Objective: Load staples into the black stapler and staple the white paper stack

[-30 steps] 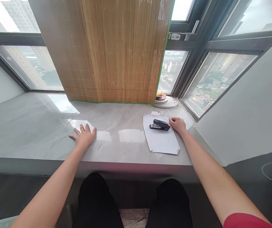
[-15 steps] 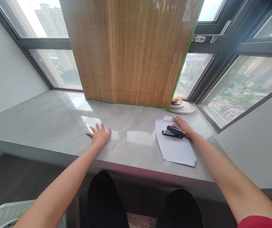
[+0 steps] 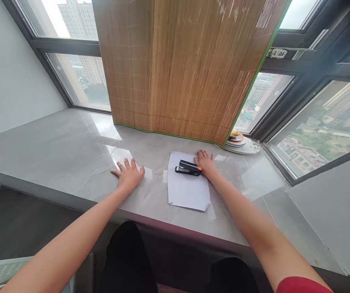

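The stapler [image 3: 188, 167] lies on the paper [image 3: 188, 190] on the windowsill [image 3: 55, 150]; it looks rigid and fairly weighty, so hold its body. The paper looks light, easily creased: take an edge, though the stapler hinders lifting. Your right hand [image 3: 205, 163] rests, fingers extended, at the paper's right edge; your left hand [image 3: 128, 175] spreads flat. Plates [image 3: 244, 145] sit beyond, beside the bamboo blind [image 3: 177, 69].

Black, orange-ended stapler [image 3: 188, 168] crosswise on white paper [image 3: 187, 191], bottom corners bent.
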`<state>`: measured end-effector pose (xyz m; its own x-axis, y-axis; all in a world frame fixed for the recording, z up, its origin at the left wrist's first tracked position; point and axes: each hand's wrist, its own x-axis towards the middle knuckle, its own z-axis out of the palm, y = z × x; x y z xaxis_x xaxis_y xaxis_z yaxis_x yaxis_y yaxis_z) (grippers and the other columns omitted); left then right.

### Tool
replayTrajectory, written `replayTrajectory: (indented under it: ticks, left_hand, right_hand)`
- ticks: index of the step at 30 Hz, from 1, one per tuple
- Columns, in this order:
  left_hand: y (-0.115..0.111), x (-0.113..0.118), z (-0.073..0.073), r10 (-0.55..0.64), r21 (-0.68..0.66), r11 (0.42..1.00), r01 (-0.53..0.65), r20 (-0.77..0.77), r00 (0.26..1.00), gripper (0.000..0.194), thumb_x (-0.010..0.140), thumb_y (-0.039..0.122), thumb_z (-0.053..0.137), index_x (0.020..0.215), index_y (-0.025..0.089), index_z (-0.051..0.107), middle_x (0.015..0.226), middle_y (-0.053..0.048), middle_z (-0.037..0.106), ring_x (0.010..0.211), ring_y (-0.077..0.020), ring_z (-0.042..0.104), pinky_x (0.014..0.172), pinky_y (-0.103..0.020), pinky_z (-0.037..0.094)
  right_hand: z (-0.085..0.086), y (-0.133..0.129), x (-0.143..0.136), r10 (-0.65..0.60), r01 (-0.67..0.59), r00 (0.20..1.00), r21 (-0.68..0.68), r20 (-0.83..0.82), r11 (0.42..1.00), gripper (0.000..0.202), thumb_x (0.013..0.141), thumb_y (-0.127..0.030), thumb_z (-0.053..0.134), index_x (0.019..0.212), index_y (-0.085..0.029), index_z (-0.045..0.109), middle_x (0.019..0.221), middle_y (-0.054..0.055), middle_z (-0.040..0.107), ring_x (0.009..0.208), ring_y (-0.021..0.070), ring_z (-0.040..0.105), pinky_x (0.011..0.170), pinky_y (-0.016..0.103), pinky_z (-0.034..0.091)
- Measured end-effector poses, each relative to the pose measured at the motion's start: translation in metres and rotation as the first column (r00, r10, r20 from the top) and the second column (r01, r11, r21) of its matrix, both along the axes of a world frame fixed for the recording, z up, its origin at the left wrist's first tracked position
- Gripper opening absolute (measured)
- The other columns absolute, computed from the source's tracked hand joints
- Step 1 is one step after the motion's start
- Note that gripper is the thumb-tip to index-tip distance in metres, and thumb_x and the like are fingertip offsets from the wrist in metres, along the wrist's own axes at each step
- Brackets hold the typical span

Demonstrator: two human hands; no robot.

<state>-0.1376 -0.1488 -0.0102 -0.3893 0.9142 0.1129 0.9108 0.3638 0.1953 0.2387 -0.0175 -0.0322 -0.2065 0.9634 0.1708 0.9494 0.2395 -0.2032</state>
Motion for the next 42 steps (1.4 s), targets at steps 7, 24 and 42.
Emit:
replayTrajectory:
  ticks: [7,24,42]
  left_hand:
    - [0.002,-0.002,-0.002,0.004,0.024,1.000,-0.004,0.016,1.000,0.065,0.107,0.047,0.037,0.162,0.016,0.050,0.174,-0.027,0.033,0.161,-0.0602,0.017,0.116,-0.090,0.011]
    - [0.001,0.000,0.002,-0.001,0.010,1.000,0.001,-0.028,1.000,0.059,0.110,0.038,0.031,0.159,0.013,0.052,0.173,-0.028,0.033,0.159,-0.0616,0.019,0.115,-0.092,0.013]
    - [-0.032,0.007,0.027,0.068,0.273,0.956,-0.112,0.166,0.984,0.040,0.102,0.018,0.043,0.127,0.012,0.073,0.143,-0.024,0.062,0.137,-0.0391,0.055,0.115,-0.058,0.045]
  right_hand:
    - [0.006,0.000,-0.149,0.115,-0.115,0.989,0.008,-0.097,0.993,0.057,0.109,-0.025,0.029,0.163,-0.020,0.044,0.174,0.017,0.039,0.163,0.0387,0.030,0.125,0.081,0.007]
    - [0.034,-0.037,-0.034,-0.114,0.089,0.885,-0.076,-0.451,0.993,0.040,0.096,-0.033,0.046,0.058,-0.023,0.047,0.058,0.000,0.043,0.059,0.0144,0.037,0.057,0.029,0.029]
    - [0.022,-0.143,0.185,-0.557,0.571,0.816,-0.067,0.151,0.818,0.044,0.101,-0.038,0.042,0.095,-0.023,0.083,0.102,0.016,0.080,0.094,0.0323,0.074,0.074,0.036,0.046]
